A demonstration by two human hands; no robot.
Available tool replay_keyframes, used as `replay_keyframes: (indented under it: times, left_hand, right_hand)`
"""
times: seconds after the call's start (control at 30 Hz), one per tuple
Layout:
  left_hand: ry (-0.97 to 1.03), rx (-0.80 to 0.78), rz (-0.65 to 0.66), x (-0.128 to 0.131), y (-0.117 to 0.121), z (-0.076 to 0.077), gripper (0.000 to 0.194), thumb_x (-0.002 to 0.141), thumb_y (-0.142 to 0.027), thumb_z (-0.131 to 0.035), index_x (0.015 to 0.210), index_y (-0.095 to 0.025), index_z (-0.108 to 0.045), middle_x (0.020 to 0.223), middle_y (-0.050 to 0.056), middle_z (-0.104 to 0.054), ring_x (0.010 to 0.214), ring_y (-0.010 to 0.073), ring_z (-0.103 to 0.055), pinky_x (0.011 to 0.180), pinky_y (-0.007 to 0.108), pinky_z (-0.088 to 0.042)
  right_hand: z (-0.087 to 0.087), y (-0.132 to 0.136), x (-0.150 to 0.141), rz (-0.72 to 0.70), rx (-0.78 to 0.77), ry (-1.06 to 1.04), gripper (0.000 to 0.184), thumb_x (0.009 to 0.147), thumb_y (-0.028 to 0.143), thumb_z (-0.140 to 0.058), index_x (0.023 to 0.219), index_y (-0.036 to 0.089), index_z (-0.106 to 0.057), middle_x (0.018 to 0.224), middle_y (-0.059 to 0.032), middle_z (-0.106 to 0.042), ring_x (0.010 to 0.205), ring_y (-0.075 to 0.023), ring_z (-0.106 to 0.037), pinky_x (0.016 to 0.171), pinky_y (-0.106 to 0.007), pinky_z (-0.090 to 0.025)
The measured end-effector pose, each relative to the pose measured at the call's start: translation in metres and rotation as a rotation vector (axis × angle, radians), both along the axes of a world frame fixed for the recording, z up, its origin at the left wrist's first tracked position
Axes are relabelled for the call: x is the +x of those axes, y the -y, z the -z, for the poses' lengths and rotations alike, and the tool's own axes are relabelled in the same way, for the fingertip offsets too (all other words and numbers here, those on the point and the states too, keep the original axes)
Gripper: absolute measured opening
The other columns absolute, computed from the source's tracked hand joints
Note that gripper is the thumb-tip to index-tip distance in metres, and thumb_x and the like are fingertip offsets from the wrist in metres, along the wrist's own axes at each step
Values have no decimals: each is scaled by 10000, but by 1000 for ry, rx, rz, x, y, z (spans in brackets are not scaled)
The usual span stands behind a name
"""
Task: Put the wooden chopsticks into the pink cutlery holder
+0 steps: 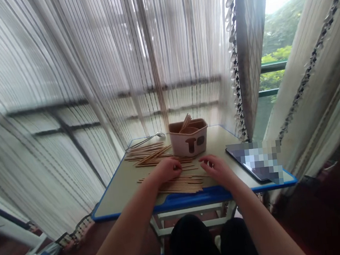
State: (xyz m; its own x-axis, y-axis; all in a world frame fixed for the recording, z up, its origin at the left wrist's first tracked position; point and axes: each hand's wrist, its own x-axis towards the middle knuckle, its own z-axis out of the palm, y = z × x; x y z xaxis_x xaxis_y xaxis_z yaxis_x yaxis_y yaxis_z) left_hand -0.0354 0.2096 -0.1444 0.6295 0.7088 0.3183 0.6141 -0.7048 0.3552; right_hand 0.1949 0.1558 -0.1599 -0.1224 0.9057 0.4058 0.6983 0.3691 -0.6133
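My left hand is over the middle of the table, its fingers curled closed on chopsticks whose ends stick out to the right. Just in front of it lies a row of wooden chopsticks, roughly side by side. Behind it, a looser pile of chopsticks spreads to the left, some crossing at a slant. To the right, my right hand hovers low near the stick ends, thumb and fingers bent with a gap between them. A pinkish box stands behind both hands, with a bundle of chopsticks leaning inside.
The small table has a blue edge. At its right lies a tablet or phone, its screen blurred out. A metal utensil lies at the back left. Striped sheer curtains hang close behind the table.
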Motion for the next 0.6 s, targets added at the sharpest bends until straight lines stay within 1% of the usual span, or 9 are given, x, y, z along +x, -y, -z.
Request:
replay_keyframes:
  times: [0.13, 0.23, 0.37, 0.5, 0.6]
  left_hand:
    - [20, -11, 21, 3, 0, 3, 167, 685, -184, -552, 759, -203, -700, 755, 11, -632, 661, 118, -553, 657, 216, -434]
    - [22, -22, 34, 6, 2, 3, 177, 696, -183, -539, 779, -204, -694, 786, 15, -638, 696, 127, -562, 687, 227, -440]
    - [16, -4, 45, 10, 3, 2, 186, 726, -186, -516, 805, -201, -684, 805, 22, -635, 733, 135, -561, 714, 239, -436]
    - [19, 17, 62, 12, 5, 0, 171, 745, -195, -508, 793, -196, -672, 792, 23, -626, 728, 133, -551, 699, 237, -429]
    - [12, 30, 13, 12, 6, 0, 152, 719, -236, -549, 806, -196, -667, 768, 21, -617, 711, 136, -545, 685, 238, -429]
  right_hand:
    - [2, -7, 0, 21, -52, 29, 254, 785, 300, -497, 926, 203, -685, 878, -49, -610, 738, -151, -556, 727, -266, -428]
    - [2, -10, 0, 5, -77, 53, 245, 774, 294, -512, 908, 211, -698, 890, -52, -621, 788, -164, -568, 761, -269, -423]
    - [5, -11, 4, 2, -94, 100, 197, 756, 280, -534, 822, 209, -706, 873, -46, -628, 783, -166, -570, 747, -263, -416]
    - [8, -12, 6, 12, -72, 141, 195, 776, 286, -515, 809, 196, -685, 863, -50, -619, 768, -163, -564, 717, -258, -407]
    - [8, -11, 7, 47, -50, 143, 212, 805, 286, -475, 825, 177, -656, 870, -63, -614, 799, -170, -561, 738, -266, -402]
